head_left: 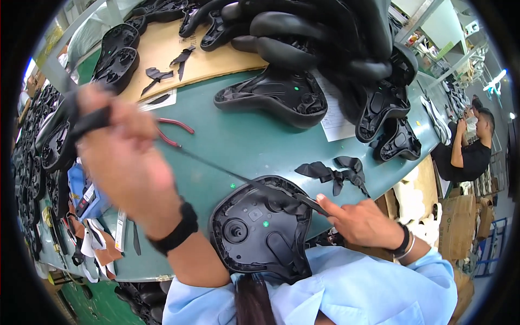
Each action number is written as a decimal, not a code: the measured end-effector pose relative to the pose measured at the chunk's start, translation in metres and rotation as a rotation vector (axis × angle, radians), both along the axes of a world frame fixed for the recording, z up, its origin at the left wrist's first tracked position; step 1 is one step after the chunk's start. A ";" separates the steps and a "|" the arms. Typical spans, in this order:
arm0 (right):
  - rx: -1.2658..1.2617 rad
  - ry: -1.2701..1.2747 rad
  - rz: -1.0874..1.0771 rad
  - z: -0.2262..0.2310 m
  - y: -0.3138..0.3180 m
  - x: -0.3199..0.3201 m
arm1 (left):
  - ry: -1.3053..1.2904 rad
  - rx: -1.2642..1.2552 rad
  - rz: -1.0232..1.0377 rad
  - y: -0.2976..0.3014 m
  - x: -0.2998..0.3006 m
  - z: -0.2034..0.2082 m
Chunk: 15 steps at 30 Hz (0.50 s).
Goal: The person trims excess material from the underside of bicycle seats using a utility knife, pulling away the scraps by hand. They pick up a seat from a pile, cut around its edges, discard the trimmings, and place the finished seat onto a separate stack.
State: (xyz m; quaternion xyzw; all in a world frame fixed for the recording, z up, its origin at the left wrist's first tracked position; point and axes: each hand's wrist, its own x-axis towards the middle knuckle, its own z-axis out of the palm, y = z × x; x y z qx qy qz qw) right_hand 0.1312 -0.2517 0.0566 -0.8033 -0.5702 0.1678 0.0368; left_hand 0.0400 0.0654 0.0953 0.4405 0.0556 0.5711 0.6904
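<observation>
Just left of the right hand [360, 223], which pinches a slim dark tool [313, 205] beneath its forefinger, sits a broad black saddle [257, 234], its moulded plastic underside up. The blurred left hand [130, 141] is curled around a long black flexible strip [219, 170], apparently partly freed; the stretch beside the right hand seems left to detach.

The bare left hand [129, 143], blurred, fingers curled, is raised forward above its bare forearm [199, 259]; the bare right hand [358, 222] is lower, back upward, 1 index finger [329, 207] extended leftward.
</observation>
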 end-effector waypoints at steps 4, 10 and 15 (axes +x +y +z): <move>0.093 0.517 -0.431 -0.033 -0.025 -0.048 | 0.102 0.476 1.005 0.015 -0.068 -0.003; 0.168 0.677 -0.500 -0.038 -0.030 -0.050 | 1.914 0.422 1.882 -0.019 -0.077 -0.026; 0.663 0.485 -0.373 -0.072 0.041 -0.021 | 1.499 1.232 0.563 -0.033 -0.089 -0.095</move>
